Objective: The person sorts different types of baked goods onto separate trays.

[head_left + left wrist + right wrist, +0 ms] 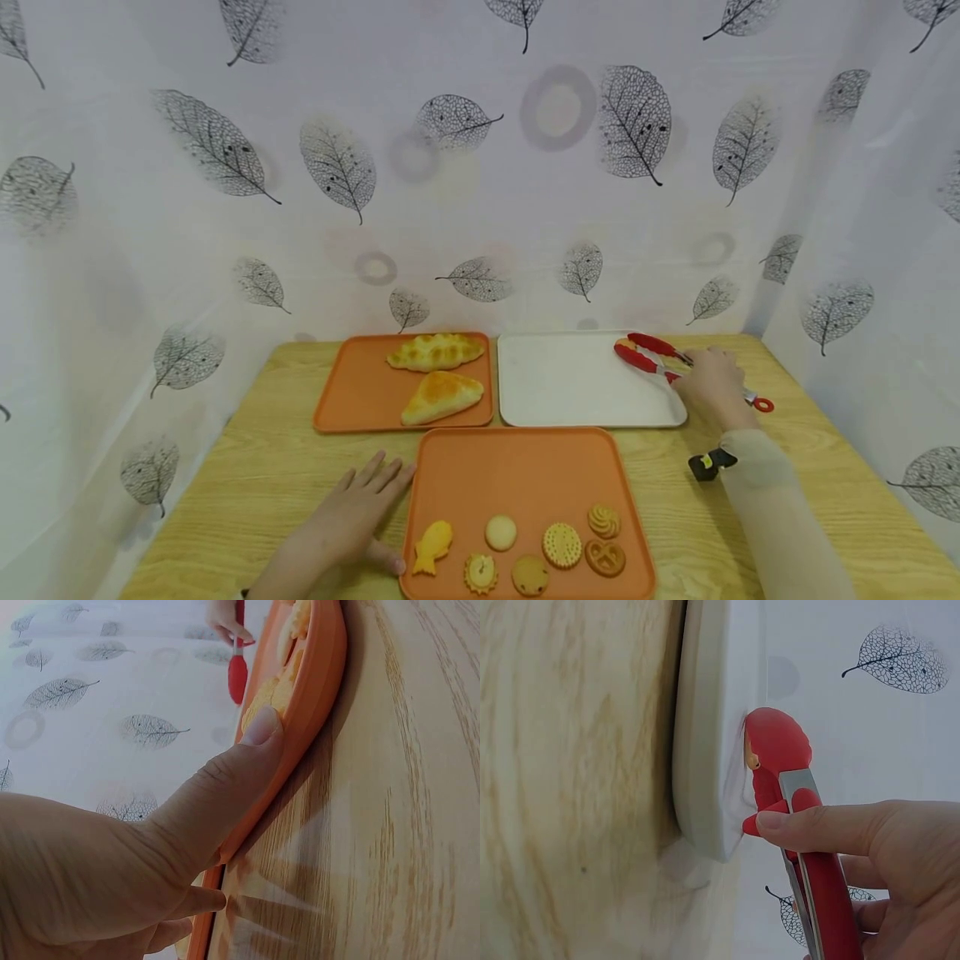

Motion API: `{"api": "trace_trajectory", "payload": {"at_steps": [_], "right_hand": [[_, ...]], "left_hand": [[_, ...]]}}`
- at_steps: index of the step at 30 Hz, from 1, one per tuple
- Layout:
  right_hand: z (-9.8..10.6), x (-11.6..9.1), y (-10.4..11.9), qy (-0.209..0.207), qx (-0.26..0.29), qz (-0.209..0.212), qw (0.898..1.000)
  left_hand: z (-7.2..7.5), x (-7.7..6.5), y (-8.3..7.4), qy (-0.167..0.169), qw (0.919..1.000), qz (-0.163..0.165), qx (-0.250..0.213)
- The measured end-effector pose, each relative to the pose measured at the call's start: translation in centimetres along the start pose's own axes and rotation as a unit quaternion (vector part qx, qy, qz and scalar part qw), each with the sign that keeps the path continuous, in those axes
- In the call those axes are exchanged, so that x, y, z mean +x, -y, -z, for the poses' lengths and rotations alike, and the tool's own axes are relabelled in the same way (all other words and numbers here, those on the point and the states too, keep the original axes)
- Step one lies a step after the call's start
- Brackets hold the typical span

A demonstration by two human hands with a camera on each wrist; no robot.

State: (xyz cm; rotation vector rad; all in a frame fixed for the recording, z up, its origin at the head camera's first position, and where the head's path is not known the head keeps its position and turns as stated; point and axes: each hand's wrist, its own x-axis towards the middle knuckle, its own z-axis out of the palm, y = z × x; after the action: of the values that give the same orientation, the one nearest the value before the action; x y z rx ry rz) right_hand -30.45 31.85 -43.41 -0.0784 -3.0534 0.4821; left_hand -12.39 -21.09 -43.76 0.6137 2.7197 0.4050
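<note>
The right hand [712, 385], at the far right of the worktop [255, 433], is curling its fingers round a pair of red-tipped tongs [637, 358]. The tong heads are reaching over the right part of the white tray [555, 383] and appear to be pinching a small tan piece [751, 757], which is lying mostly hidden between them; whether it is touching the tray cannot be told. The left hand [347, 518] is spreading its fingers and holding nothing, its thumb lying at the left rim of the near orange tray [517, 467]. Seven biscuits are lying there, including a fish-shaped biscuit [432, 547] and a pretzel-shaped biscuit [605, 557]. At the far left, a second orange tray [360, 392] is bearing a triangular pastry [441, 397] and an oblong pastry [437, 353]. The step in hand is, by judgement, either setting down or taking up the tan piece. The next move is probably calling for a controlled squeeze: loosening the fingers with the heads low for placing, or pinching firmly for lifting.
</note>
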Motion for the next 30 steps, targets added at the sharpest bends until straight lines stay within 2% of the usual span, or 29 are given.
{"api": "trace_trajectory", "payload": {"at_steps": [9, 19, 30], "right_hand": [[0.3, 0.0, 0.8, 0.006, -0.003, -0.011, 1.000], [0.9, -0.7, 0.4, 0.007, -0.009, -0.005, 1.000], [3.5, -3.8, 1.3, -0.011, -0.041, 0.050, 0.998]], "left_hand": [[0.1, -0.2, 0.1, -0.001, 1.0000, -0.003, -0.001], [0.1, -0.2, 0.2, 0.004, 1.0000, -0.002, -0.003], [0.0, -0.1, 0.4, -0.002, 1.0000, -0.004, 0.004]]}}
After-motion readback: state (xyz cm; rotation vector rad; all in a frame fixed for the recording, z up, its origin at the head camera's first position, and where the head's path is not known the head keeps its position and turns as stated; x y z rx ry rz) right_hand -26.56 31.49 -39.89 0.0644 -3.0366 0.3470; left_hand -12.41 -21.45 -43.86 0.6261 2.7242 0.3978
